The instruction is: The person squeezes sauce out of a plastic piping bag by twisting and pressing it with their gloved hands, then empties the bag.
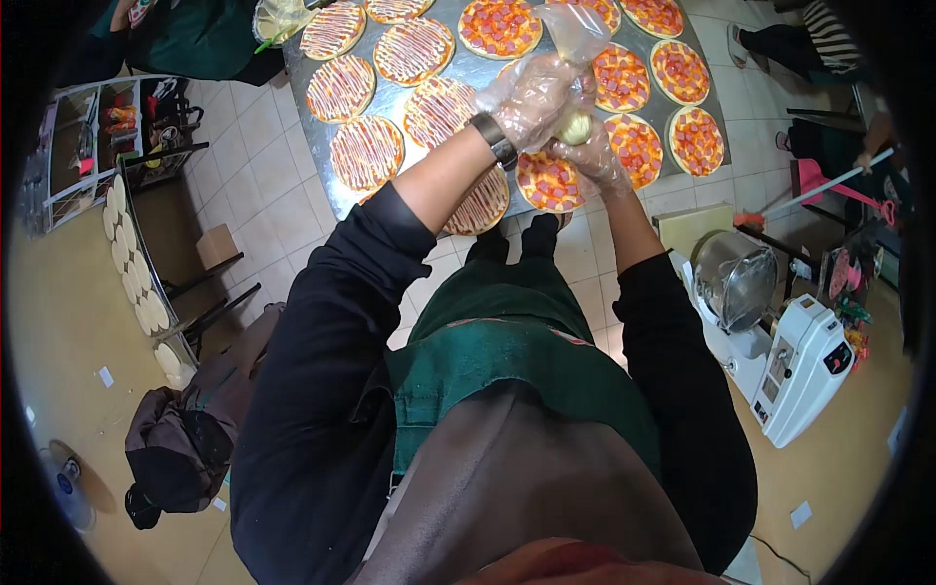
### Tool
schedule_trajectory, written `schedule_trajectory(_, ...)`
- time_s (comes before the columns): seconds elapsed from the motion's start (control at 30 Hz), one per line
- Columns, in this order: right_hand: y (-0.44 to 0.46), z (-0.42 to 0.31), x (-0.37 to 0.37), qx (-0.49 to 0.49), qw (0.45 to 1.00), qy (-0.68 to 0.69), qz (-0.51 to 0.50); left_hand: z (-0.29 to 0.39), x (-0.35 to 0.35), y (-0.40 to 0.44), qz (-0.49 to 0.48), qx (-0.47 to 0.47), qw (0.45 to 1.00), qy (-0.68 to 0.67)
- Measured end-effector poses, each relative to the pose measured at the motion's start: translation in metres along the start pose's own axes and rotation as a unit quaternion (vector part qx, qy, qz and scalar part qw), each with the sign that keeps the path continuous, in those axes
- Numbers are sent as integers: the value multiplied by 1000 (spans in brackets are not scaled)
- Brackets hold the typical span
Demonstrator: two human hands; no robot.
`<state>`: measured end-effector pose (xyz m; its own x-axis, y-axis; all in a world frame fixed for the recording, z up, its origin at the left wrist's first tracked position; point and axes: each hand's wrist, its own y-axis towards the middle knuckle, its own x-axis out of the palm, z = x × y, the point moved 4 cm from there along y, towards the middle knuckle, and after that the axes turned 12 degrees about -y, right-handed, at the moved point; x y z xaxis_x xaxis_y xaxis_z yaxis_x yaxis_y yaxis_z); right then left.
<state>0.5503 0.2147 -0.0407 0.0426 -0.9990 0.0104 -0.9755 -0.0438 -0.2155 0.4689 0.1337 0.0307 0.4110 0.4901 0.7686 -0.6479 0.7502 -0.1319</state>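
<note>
both gloved hands are meeting above the metal table (389,93). the left hand (534,96), with a dark watch (495,140) at its wrist, is clamping around a clear plastic bag (577,37) over the table; the right hand (597,158) is closing around the bag's lower part, where pale contents (574,129) are showing. the bag's loose top is flaring toward the table's far side. on the table's left side, striped rounds (367,153) are lying in rows; on its right side, rounds with pink cubes (697,141) are lying close together. right of the table, a white machine (801,369) is standing near a metal bowl (736,278); left of it, plain pale rounds (136,255) are lying lined up.
</note>
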Motion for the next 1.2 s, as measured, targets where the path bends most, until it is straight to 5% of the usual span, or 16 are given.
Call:
schedule_trajectory(0.03, 3, 7, 1, 2, 1000, 1, -1, -1, -11, 8, 2, -1, 1000, -1)
schedule_trajectory(0.13, 9, 4, 7, -17, 985, 134, 104, 13, -8, 11, -74, 93, 904, 411)
schedule_trajectory(0.27, 23, 27, 6, -28, 974, 190, 118, 16, -14, 1, 29, -6, 916, 399)
schedule_trajectory(0.37, 31, 45, 3, -98, 967, 144, 186, 10, -30, 13, -127, 87, 826, 542)
schedule_trajectory(0.43, 33, 48, 5, -112, 963, 139, 203, 0, -35, 12, -185, 241, 666, 681)
schedule_trajectory(0.57, 35, 53, 11, -111, 960, 147, 211, 3, -24, 6, -151, 151, 727, 653)
schedule_trajectory(0.63, 39, 57, 11, -105, 957, 164, 214, 0, -30, 8, -56, -13, 889, 454)
schedule_trajectory(0.67, 38, 56, 8, -93, 954, 187, 214, -4, -33, 10, -56, -14, 890, 453)
schedule_trajectory(0.77, 33, 52, -7, -46, 941, 272, 198, -15, -30, 18, -189, 154, 696, 675)
schedule_trajectory(0.83, 30, 60, -6, -4, 924, 330, 195, -28, -37, 29, -173, 113, 636, 743)
schedule_trajectory(0.9, 28, 77, 8, 27, 912, 363, 190, -19, -38, 20, -170, 91, 667, 719)
schedule_trajectory(0.97, 29, 73, 17, -87, 945, 278, 152, -10, -41, 12, -171, 187, 743, 619)
schedule_trajectory(1.03, 30, 73, 15, -142, 956, 222, 129, -15, -47, 12, -131, 35, 860, 491)
schedule_trajectory(1.1, 33, 66, -6, -2, 929, 311, 202, -19, -36, 12, -196, 182, 648, 714)
schedule_trajectory(1.17, 29, 46, -12, -9, 941, 276, 194, -26, -35, 21, -189, 81, 738, 643)
schedule_trajectory(1.2, 28, 45, -12, -25, 946, 255, 200, -28, -34, 23, -194, 80, 709, 673)
